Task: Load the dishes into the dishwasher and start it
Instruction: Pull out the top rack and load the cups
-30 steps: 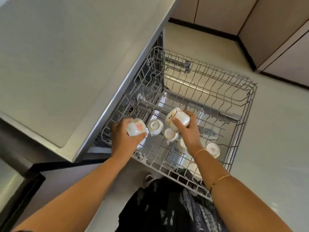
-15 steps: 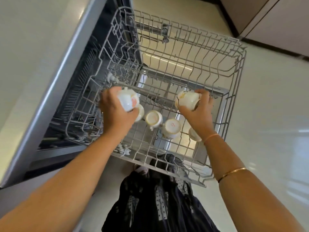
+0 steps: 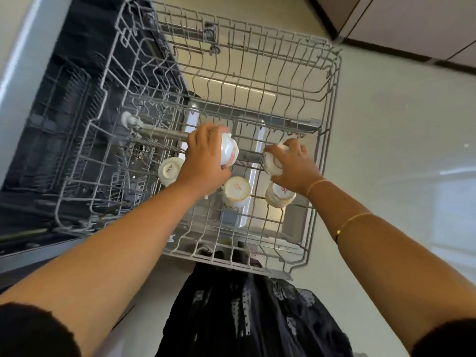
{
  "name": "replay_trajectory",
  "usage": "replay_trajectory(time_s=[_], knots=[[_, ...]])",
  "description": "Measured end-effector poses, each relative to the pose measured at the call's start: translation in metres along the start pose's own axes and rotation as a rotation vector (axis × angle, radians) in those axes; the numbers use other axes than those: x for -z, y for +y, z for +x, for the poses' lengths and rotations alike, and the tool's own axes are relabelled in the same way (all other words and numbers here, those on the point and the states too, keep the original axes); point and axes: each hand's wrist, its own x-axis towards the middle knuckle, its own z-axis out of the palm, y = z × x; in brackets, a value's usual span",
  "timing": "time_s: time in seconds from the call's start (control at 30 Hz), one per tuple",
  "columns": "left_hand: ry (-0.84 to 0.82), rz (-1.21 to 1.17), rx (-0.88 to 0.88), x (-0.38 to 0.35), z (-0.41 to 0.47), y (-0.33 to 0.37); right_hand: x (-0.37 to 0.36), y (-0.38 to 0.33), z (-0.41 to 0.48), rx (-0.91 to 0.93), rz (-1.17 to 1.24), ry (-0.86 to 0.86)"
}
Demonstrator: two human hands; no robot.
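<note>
Pale floor (image 3: 399, 150) and a strip of cupboard fronts (image 3: 412, 19) fill the right side. On the left is the dark opening of the dishwasher (image 3: 51, 130), its inner shelf blurred and hard to read. Pulled out over the floor is the wire rack (image 3: 330, 119).

The left hand (image 3: 203, 161) curls its fingers round a white cup (image 3: 229, 153), tilted on its side over the rack's middle, with much of it hidden by the palm. The right hand (image 3: 296, 166) grips a second cup (image 3: 273, 163) from above, near the rack's right wall, and the fingers cover most of it.

Three upturned cups (image 3: 236, 188) stand on the rack floor, one partly behind the left wrist and two side by side nearer the person. The print on their bases is too small to read.

Dark dotted clothing (image 3: 244, 318) is cut off at the bottom edge.
</note>
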Motion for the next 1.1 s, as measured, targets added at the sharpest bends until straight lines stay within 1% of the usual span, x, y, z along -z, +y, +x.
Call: replay_trajectory(time_s=[0.1,0.33,0.5,0.63,0.77,0.93,1.0,1.1], knots=[[-0.051,0.022,-0.028,-0.007,0.004,0.004,-0.001,0.007,0.007,-0.054,0.056,-0.059],[-0.177,0.045,-0.084,-0.025,0.016,0.020,-0.002,0.013,0.019,-0.104,0.056,-0.161],[-0.249,0.115,-0.145,-0.043,0.023,0.028,-0.006,0.016,0.020,-0.103,0.081,-0.172],[-0.276,0.121,-0.116,-0.061,0.028,0.034,-0.006,0.017,0.021,-0.087,0.089,-0.181],[-0.256,0.137,-0.100,-0.074,0.028,0.033,-0.006,0.020,0.023,-0.064,0.084,-0.221],[-0.380,0.132,-0.047,-0.078,0.033,0.032,-0.004,0.023,0.026,-0.066,0.110,-0.285],[-0.411,0.143,-0.029,-0.076,0.035,0.031,-0.006,0.023,0.024,-0.061,0.102,-0.261],[-0.412,0.116,0.036,-0.070,0.035,0.032,-0.012,0.019,0.018,-0.059,0.120,-0.174]])
